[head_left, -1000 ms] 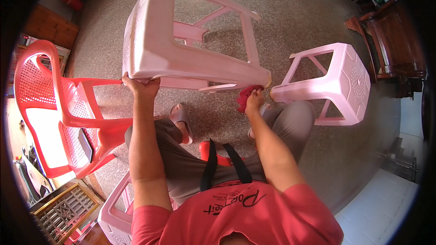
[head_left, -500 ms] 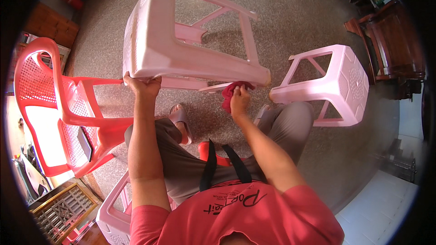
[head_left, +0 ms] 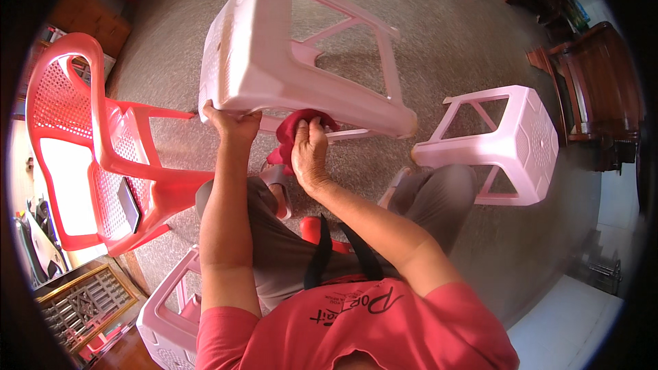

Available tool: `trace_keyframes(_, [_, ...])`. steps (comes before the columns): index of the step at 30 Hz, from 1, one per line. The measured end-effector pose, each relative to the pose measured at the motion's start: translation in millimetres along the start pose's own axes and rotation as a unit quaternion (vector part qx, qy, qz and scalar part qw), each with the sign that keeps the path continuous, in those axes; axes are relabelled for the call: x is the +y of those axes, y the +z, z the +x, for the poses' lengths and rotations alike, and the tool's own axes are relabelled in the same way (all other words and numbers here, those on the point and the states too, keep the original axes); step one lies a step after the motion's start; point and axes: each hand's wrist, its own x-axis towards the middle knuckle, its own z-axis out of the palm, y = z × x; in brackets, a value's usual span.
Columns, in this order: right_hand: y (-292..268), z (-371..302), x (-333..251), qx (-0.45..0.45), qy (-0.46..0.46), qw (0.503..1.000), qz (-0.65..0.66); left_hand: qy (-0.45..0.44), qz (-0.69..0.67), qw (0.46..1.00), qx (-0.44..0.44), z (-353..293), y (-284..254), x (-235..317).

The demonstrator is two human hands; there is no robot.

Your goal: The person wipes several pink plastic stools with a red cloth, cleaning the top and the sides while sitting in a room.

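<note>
A pale pink plastic stool (head_left: pixel 274 72) is held tilted on its side in front of me, its seat facing left and its legs pointing right. My left hand (head_left: pixel 232 123) grips the seat edge at the near corner. A dark red cloth (head_left: pixel 291 130) is bunched in my right hand (head_left: pixel 310 154), whose fingers press it against the near leg, close to the seat end. Part of the cloth hangs below those fingers.
Another pink stool (head_left: pixel 507 144) lies on its side at right, and a third (head_left: pixel 168 308) is at lower left. A red plastic armchair (head_left: pixel 127 157) with a dark flat device (head_left: pixel 129 205) on its seat stands at left. Dark wooden furniture (head_left: pixel 596 75) is at far right.
My right hand has slid the cloth leftward along the stool's leg, from near its foot toward the seat. The left hand keeps its hold, and the stool appears slightly more tilted.
</note>
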Motion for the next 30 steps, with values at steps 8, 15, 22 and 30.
trace_keyframes(8, [2,0,-65,-0.156,-0.028,0.976,0.149,0.069,0.147,0.987,0.019,21,-14,2])
trace_keyframes(15, [-42,12,-69,-0.185,0.013,0.954,0.236,-0.005,0.041,0.998,-0.054,-2,-3,1])
trace_keyframes(22, [-75,44,-45,0.056,-0.14,0.985,0.085,-0.011,0.012,1.0,-0.027,1,-2,1])
trace_keyframes(30, [-87,52,31,0.027,-0.199,0.949,-0.243,-0.001,0.03,0.999,0.018,5,-11,11])
